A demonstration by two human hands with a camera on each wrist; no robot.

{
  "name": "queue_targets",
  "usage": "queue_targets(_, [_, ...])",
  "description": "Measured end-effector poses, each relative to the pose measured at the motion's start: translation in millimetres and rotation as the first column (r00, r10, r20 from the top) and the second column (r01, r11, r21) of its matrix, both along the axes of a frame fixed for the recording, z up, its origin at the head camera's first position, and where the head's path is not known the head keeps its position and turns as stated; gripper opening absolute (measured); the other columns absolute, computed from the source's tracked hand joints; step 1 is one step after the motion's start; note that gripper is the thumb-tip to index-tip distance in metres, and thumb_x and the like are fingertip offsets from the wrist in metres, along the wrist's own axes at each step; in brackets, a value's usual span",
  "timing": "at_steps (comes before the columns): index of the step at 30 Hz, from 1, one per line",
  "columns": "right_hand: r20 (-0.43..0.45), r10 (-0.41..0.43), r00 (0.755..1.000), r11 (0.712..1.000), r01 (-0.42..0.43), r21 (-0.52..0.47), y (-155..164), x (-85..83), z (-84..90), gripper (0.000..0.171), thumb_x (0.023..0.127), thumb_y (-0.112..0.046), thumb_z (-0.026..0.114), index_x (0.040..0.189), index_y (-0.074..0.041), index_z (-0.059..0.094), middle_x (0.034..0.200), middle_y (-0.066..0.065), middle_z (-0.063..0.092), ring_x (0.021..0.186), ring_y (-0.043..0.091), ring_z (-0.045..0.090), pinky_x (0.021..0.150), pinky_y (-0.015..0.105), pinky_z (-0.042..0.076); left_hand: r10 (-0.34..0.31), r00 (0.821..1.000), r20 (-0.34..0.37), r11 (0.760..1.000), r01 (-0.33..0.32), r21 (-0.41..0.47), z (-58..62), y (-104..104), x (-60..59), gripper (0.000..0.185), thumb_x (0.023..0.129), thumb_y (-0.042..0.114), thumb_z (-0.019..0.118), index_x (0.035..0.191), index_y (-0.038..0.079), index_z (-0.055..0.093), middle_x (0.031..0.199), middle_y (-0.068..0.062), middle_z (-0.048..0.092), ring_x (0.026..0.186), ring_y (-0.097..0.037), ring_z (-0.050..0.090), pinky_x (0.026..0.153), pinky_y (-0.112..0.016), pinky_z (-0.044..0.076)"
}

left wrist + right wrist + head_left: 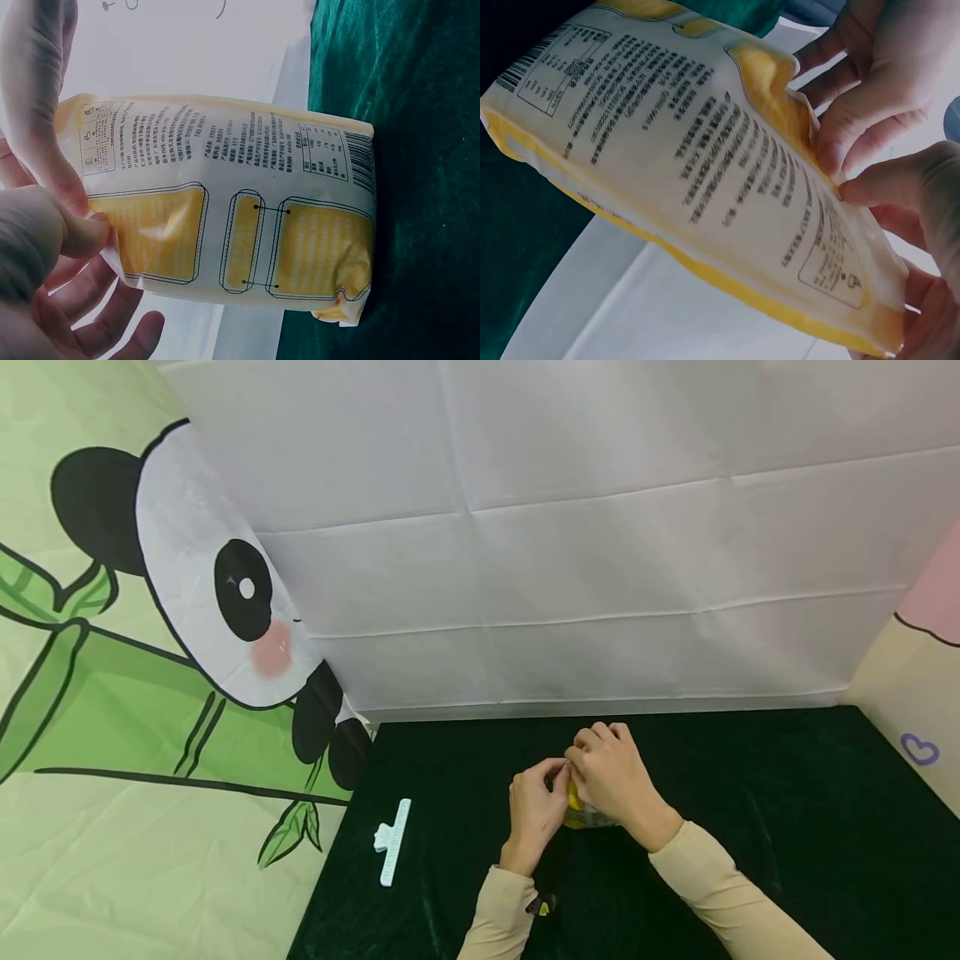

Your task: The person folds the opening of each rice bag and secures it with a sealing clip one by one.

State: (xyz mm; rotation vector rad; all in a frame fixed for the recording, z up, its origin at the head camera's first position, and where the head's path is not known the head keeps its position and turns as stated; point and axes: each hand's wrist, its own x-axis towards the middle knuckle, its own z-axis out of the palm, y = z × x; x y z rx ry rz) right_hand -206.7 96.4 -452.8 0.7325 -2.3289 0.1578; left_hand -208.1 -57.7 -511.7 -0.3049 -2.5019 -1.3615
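Table [750, 827]: dark green cloth, carrying everything; the work is going on near its back edge, close to the white wall [600, 568].
Bag [225, 225]: a yellow and white pouch standing on its base on the table, between the two hands; in the head view only a sliver is showing [576, 806].
Bag axis: the long axis is running upright, base on the cloth, top edge pointing up into the fingers; the printed back panel with the barcode is facing the wrist cameras.
Progress: the top edge is being gathered and pinched by both hands, so the mouth appears to be getting handled now; whether it is already open or sealed cannot be told.
What is left: judging from the scene, the clip is lying unused, so any clipping of the top is not yet done.
Right hand [615, 772]: fingers curling over the bag's top, thumb and fingertips pinching the edge.
Left hand [534, 806]: thumb and forefinger pinching the same top edge from the other side, remaining fingers loosely spread.
Clip [392, 842]: a long white sealing clip lying flat, well apart to the left of the hands, touched by neither.
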Motion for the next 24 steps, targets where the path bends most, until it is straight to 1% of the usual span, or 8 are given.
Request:
queue_targets(4, [-0.011,-0.008,1.0,1.0,0.008,0.007,-1.1,0.3,-2.5,0.011,0.082,-0.017,0.09,0.085,-0.011,0.082,0.092,0.008,0.074,0.086,0.029,0.062,0.081,0.046,0.049,0.0,1.0,0.004,1.0,0.0,0.0,-0.9,0.2,0.2,0.019,0.107,0.022,0.065,0.111,0.013,0.081,0.104,-0.003,0.082,0.088,-0.011,0.075,0.077,-0.028,0.062])
queue_targets(8, [-0.008,-0.004,1.0,1.0,0.004,0.002,-0.9,-0.1,-2.7,0.012,0.082,-0.017,0.09,0.086,-0.01,0.081,0.091,0.008,0.074,0.086,0.029,0.061,0.08,0.045,0.048,0.002,1.0,-0.014,1.0,-0.002,0.01,-2.2,0.3,0.6,0.018,0.106,0.021,0.066,0.111,0.012,0.08,0.102,-0.003,0.078,0.085,-0.009,0.071,0.076,-0.022,0.059])
queue_targets(11, [-0.008,-0.005,1.0,1.0,0.005,0.0,-0.9,-0.5,-1.7,0.012,0.082,-0.017,0.09,0.086,-0.01,0.081,0.091,0.009,0.074,0.086,0.029,0.062,0.081,0.046,0.048,-0.008,1.0,-0.024,1.0,0.009,0.027,-2.7,0.6,1.1,0.018,0.107,0.02,0.065,0.112,0.011,0.08,0.103,-0.004,0.076,0.084,-0.008,0.069,0.075,-0.018,0.056])
queue_targets(16, [-0.009,-0.017,1.0,1.0,0.017,-0.002,-1.1,-0.8,-1.5,0.012,0.082,-0.018,0.09,0.086,-0.01,0.081,0.091,0.009,0.074,0.086,0.03,0.062,0.082,0.048,0.049,-0.013,1.0,-0.026,0.999,0.014,0.031,-2.0,0.1,1.8,0.019,0.107,0.02,0.065,0.114,0.011,0.079,0.104,-0.005,0.077,0.084,-0.008,0.07,0.074,-0.016,0.057])
queue_targets(19, [-0.022,-0.015,1.0,1.0,0.015,0.006,-1.7,-1.1,-2.7,0.011,0.082,-0.016,0.089,0.084,-0.01,0.08,0.088,0.008,0.074,0.085,0.03,0.062,0.087,0.052,0.05,-0.004,1.0,-0.019,1.0,0.004,0.024,-1.5,-0.9,2.2,0.018,0.107,0.021,0.066,0.113,0.011,0.08,0.103,-0.004,0.078,0.083,-0.007,0.069,0.073,-0.017,0.056])
queue_targets(24, [-0.058,0.005,0.998,1.0,-0.003,0.028,-4.2,-0.8,-2.6,0.01,0.081,-0.012,0.089,0.08,-0.009,0.079,0.083,0.008,0.073,0.086,0.031,0.065,0.101,0.065,0.049,0.013,1.0,-0.019,1.0,-0.012,0.025,-3.2,-1.0,3.1,0.017,0.106,0.021,0.067,0.112,0.012,0.08,0.101,-0.003,0.077,0.082,-0.006,0.068,0.074,-0.017,0.056])
